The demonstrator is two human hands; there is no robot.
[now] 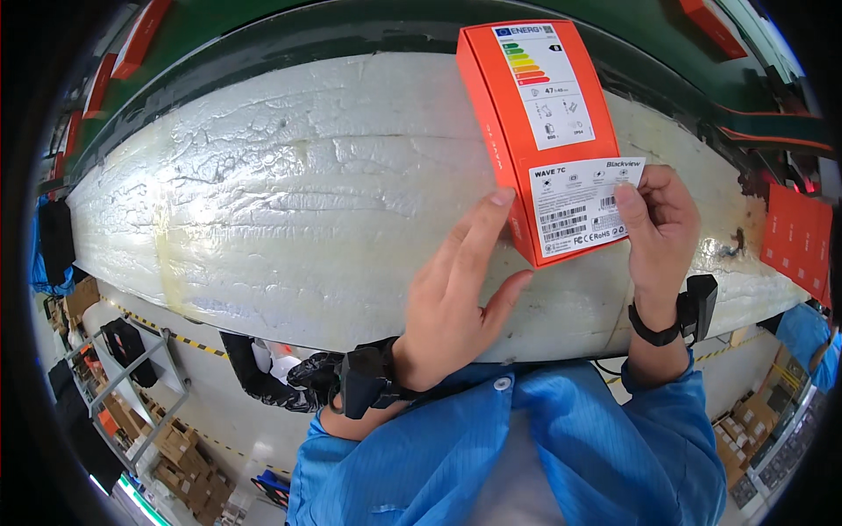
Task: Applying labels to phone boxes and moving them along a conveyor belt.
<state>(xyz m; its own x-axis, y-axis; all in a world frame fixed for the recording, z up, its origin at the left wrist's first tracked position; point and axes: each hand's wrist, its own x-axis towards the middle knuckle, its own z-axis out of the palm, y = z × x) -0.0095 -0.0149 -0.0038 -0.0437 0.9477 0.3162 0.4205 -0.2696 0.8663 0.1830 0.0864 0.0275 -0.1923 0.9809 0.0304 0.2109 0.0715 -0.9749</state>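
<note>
One long, wrinkly, shiny whitish worktop (281,219) fills most of the view, bowed by the lens, with a green surface (386,12) past its far edge and some orange boxes (143,37) at far left. Below, the floor (210,386) has a metal cart (140,403) and stacked cardboard boxes (180,451) on the left. Right hand (664,228) has the tall orange box (561,155) pinched near its lower right corner, thumb on the white label (574,206), over the worktop. Left hand (460,294) is pretty open, thumb spread, fingertips by the box's left edge; can't tell if they're touching.
</note>
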